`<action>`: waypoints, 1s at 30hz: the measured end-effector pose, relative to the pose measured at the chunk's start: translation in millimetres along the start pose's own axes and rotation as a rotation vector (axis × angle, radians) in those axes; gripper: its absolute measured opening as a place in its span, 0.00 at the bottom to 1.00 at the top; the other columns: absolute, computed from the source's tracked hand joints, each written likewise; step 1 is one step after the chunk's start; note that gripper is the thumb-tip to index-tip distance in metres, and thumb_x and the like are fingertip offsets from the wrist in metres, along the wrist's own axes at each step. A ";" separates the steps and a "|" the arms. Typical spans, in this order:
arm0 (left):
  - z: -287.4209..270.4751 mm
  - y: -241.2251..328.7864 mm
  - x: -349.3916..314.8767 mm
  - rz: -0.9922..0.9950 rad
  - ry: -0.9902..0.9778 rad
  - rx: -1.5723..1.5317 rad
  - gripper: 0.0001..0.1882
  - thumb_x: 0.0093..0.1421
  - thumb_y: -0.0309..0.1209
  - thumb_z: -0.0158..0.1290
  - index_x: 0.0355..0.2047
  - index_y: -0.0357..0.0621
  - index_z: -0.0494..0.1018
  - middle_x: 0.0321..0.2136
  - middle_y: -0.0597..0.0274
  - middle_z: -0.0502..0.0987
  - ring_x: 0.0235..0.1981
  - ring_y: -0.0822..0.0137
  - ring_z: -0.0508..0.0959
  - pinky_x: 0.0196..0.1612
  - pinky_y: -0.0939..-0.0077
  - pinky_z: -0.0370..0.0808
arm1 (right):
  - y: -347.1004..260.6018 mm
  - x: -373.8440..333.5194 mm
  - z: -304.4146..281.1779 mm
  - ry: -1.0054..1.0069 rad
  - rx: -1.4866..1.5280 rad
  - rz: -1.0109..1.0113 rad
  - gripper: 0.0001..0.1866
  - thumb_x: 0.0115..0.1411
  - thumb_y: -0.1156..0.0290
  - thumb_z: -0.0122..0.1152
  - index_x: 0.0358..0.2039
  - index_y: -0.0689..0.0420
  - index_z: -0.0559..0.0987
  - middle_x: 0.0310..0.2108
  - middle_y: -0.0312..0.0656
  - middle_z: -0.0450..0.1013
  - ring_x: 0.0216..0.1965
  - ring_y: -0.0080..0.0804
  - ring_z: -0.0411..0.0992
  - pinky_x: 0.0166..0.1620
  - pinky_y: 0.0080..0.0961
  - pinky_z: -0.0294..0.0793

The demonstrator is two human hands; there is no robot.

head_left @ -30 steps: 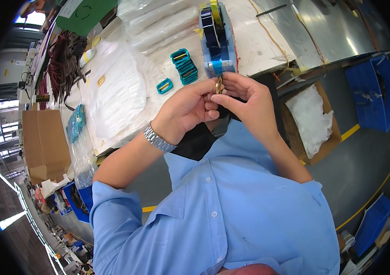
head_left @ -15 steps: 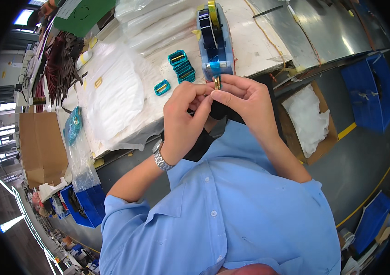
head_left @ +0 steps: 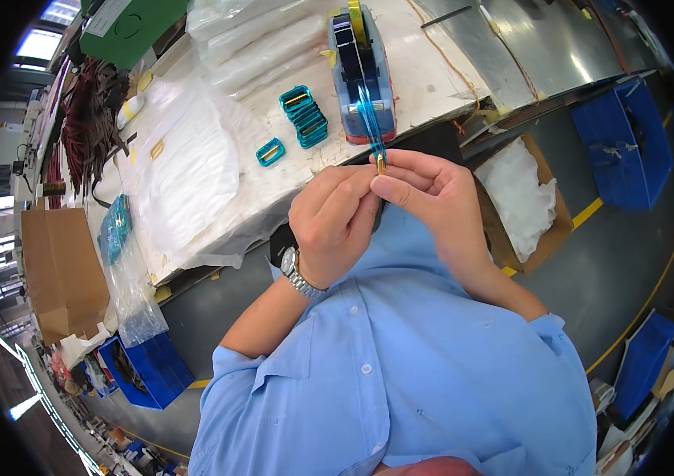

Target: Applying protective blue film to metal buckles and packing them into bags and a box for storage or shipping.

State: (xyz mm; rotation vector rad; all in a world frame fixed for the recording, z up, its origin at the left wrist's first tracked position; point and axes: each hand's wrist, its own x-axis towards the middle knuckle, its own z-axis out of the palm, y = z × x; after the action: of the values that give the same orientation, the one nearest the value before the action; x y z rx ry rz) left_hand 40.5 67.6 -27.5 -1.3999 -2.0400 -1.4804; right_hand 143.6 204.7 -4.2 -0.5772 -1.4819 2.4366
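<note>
Both hands pinch a small gold buckle (head_left: 381,164) just off the table's front edge. The fingers of my left hand (head_left: 332,213) are closed on its left side, and those of my right hand (head_left: 442,203) on its right; the fingers hide much of it. A strip of clear blue tape (head_left: 370,123) stretches from the blue-grey tape dispenser (head_left: 386,89) down to the buckle. Left of the dispenser stand several buckles wrapped in blue film (head_left: 304,119) in a row. One more wrapped buckle (head_left: 270,152) lies apart, and a bare gold buckle (head_left: 157,149) rests on white sheeting.
White foam sheeting (head_left: 194,170) covers the table's left part. Dark red straps (head_left: 91,115) and a green box (head_left: 132,32) are behind it. A cardboard carton (head_left: 63,274) and blue bin (head_left: 151,366) stand at left; a carton with white wrapping (head_left: 521,202) and blue bin (head_left: 622,151) at right.
Both hands have drawn back toward my body with the buckle, pulling a length of blue tape out from the dispenser. The view has shifted slightly.
</note>
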 end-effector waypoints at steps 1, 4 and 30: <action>1.8 -1.6 -2.7 0.001 -0.007 -0.008 0.11 0.55 0.17 0.65 0.40 0.37 0.82 0.34 0.52 0.85 0.33 0.54 0.84 0.36 0.66 0.81 | 8.6 -1.5 -2.6 0.023 0.001 0.021 0.21 0.66 0.75 0.72 0.57 0.70 0.81 0.50 0.47 0.84 0.50 0.26 0.82 0.57 0.23 0.80; 6.8 -7.5 -16.6 -0.068 -0.083 -0.033 0.07 0.60 0.17 0.63 0.39 0.35 0.82 0.31 0.53 0.84 0.30 0.57 0.83 0.33 0.70 0.78 | 32.1 -0.7 -7.7 0.057 0.052 0.062 0.20 0.68 0.71 0.72 0.56 0.70 0.82 0.46 0.44 0.84 0.46 0.22 0.81 0.52 0.20 0.80; -29.2 -46.1 67.4 -1.079 -0.582 -0.650 0.10 0.68 0.31 0.65 0.36 0.33 0.82 0.25 0.64 0.81 0.23 0.75 0.80 0.25 0.80 0.80 | 25.6 38.9 -39.1 -0.163 -0.305 -0.136 0.33 0.61 0.76 0.75 0.65 0.69 0.74 0.57 0.50 0.80 0.54 0.31 0.80 0.58 0.29 0.79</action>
State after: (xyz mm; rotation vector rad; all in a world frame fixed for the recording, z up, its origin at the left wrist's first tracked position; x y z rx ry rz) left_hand -39.7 78.9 3.7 -0.9338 -3.1451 -2.5540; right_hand 126.4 239.2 -51.1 -0.3248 -1.9105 2.2148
